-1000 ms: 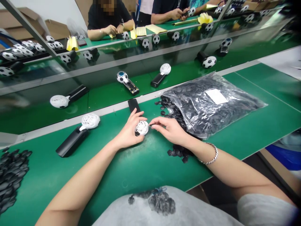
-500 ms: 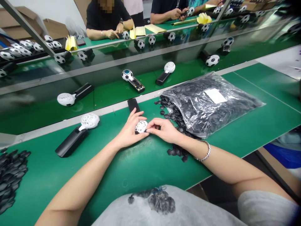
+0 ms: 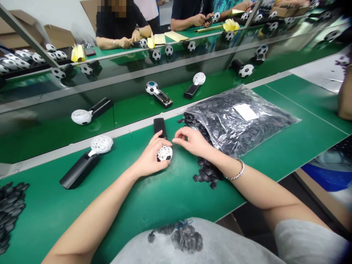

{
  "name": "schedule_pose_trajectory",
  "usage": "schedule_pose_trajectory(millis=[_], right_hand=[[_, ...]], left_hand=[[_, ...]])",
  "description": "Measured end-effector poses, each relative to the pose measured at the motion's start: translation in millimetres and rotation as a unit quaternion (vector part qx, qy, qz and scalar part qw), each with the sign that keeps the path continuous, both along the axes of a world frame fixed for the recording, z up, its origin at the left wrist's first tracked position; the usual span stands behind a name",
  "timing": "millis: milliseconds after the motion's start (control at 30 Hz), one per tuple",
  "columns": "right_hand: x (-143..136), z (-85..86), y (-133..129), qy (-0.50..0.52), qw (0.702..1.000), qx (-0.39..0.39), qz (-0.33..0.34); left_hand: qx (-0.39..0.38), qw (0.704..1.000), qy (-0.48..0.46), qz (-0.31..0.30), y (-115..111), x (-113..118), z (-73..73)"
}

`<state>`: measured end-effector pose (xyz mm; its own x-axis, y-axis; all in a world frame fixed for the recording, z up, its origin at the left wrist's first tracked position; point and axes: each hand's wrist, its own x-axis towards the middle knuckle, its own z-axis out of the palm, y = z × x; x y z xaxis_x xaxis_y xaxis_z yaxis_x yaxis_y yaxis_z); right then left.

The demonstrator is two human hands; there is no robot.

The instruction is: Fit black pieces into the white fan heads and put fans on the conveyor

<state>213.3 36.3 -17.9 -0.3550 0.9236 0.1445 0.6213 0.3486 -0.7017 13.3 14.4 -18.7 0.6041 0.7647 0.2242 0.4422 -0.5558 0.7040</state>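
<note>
My left hand point(image 3: 154, 156) is closed around the white, black-patched ball head point(image 3: 164, 153) of a device lying on the green table. Its black handle point(image 3: 159, 126) points away from me, beyond my fingers. Just right of the ball, my right hand point(image 3: 189, 141) hovers with thumb and fingertips pressed together; whatever they may pinch is too small to make out. Beside that hand lies a clear plastic bag point(image 3: 239, 117) of black pieces, some spilled from its mouth. Loose black pieces point(image 3: 207, 174) lie under my right wrist.
A similar device point(image 3: 81, 168) with a white lattice head rests at the left. More black pieces point(image 3: 12, 209) are heaped at the far left. Beyond the metal edge, a green conveyor point(image 3: 129, 110) carries several devices. People work across it.
My right hand has moved away from the ball, up and slightly right. More of the ball shows in my left hand. The camera view has shifted, and an arm appears at the right edge.
</note>
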Motion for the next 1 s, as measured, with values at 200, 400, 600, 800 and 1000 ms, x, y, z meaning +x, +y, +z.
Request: schedule_pose_trajectory(millis=[200, 400, 600, 800, 1000], right_hand=[[24.3, -3.5, 21.0, -0.256, 0.960, 0.048, -0.104], [25.3, -0.5, 14.7, -0.181, 0.981, 0.055, -0.032], [18.0, 2.2, 4.0, -0.062, 0.997, 0.038, 0.030], [18.6, 1.5, 0.6, -0.062, 0.996, -0.020, 0.057], [27.1, 12.2, 1.2, -0.055, 0.984, -0.148, 0.083]], left_hand=[[-0.034, 0.997, 0.032, 0.060, -6.1, 0.1, 0.8], [-0.114, 0.984, 0.039, 0.131, 3.9, -10.1, 3.6], [-0.158, 0.986, -0.002, 0.052, 12.8, -24.5, 8.0], [-0.149, 0.988, -0.020, 0.030, 14.0, -26.0, 6.3], [-0.165, 0.985, -0.034, 0.037, 13.6, -25.3, 3.0]])
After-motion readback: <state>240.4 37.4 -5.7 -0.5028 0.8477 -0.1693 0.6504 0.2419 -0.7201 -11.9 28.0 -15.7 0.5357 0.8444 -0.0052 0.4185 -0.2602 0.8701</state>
